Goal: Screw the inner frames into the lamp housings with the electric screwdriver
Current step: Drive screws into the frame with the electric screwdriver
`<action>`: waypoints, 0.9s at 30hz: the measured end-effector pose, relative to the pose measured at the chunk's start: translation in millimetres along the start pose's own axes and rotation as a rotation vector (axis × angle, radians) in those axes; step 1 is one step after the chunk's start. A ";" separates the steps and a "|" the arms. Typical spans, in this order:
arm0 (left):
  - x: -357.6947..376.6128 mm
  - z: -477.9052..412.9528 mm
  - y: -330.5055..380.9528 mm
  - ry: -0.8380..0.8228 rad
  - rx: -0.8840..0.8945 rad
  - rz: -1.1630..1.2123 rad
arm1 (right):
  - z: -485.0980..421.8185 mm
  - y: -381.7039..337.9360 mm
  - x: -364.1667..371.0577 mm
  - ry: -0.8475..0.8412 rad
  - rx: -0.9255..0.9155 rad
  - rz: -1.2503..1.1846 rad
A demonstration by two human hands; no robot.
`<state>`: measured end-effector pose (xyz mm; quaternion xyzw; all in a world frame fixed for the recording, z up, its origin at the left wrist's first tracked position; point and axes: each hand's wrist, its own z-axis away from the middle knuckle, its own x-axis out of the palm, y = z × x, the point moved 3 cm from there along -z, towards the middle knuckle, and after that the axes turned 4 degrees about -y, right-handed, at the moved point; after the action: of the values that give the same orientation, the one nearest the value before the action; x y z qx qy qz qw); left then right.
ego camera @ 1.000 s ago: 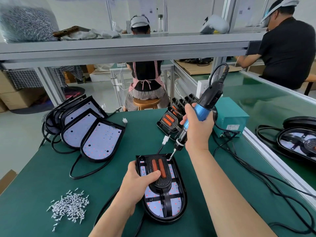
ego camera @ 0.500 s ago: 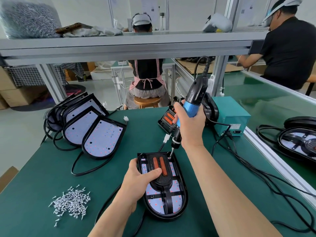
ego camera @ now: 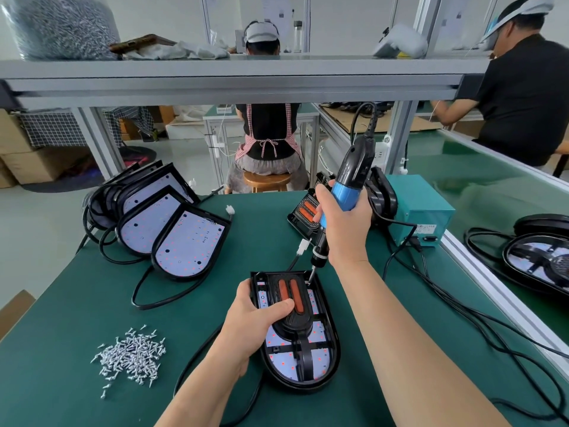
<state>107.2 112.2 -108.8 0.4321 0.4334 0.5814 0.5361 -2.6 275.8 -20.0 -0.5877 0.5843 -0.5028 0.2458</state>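
A black lamp housing lies flat on the green mat in front of me, its white LED board showing. A black inner frame with two orange strips sits inside it. My left hand grips the housing's left rim, thumb pressed on the frame. My right hand holds the blue and black electric screwdriver nearly upright. Its bit touches the frame's upper right corner.
Several housings without frames lean stacked at the left. A pile of silver screws lies front left. Spare inner frames and a teal power box stand behind. Black cables trail on the right. Other people work beyond the bench.
My right hand has swung the screwdriver more upright and lowered it, bringing the bit down onto the frame's upper right corner. My left hand stays on the housing.
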 end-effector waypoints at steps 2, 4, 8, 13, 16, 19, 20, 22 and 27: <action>-0.5 -0.3 -0.6 0.003 0.000 0.002 | 0.7 -1.0 2.8 -0.023 0.001 0.014; -0.7 -0.7 -1.0 0.008 0.002 0.005 | 1.5 -2.6 5.9 -0.065 0.008 0.018; 0.8 -1.5 -1.3 -0.001 0.005 0.011 | 3.4 -4.2 9.3 -0.141 0.008 0.023; 0.8 -1.1 -1.6 0.001 0.013 0.012 | 6.1 -5.0 10.7 -0.150 0.005 0.027; -0.4 -0.6 -2.2 0.004 0.019 0.012 | 6.2 -5.7 9.2 -0.132 -0.001 0.043; -1.3 -0.2 -1.9 0.000 0.016 0.005 | 5.5 -6.2 6.7 -0.106 -0.005 0.048; -1.5 -0.5 -2.0 0.000 0.014 0.003 | 5.2 -6.3 6.1 -0.096 -0.006 0.044; -1.6 -0.8 -2.1 0.000 0.015 0.001 | 5.1 -6.1 5.0 -0.079 -0.007 0.034; -1.6 -1.2 -2.5 -0.008 0.017 0.005 | 4.1 -3.0 2.2 -0.036 0.000 0.006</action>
<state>106.8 110.6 -111.6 0.4401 0.4349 0.5773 0.5329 2.0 273.1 -18.2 -0.5948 0.5818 -0.4914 0.2575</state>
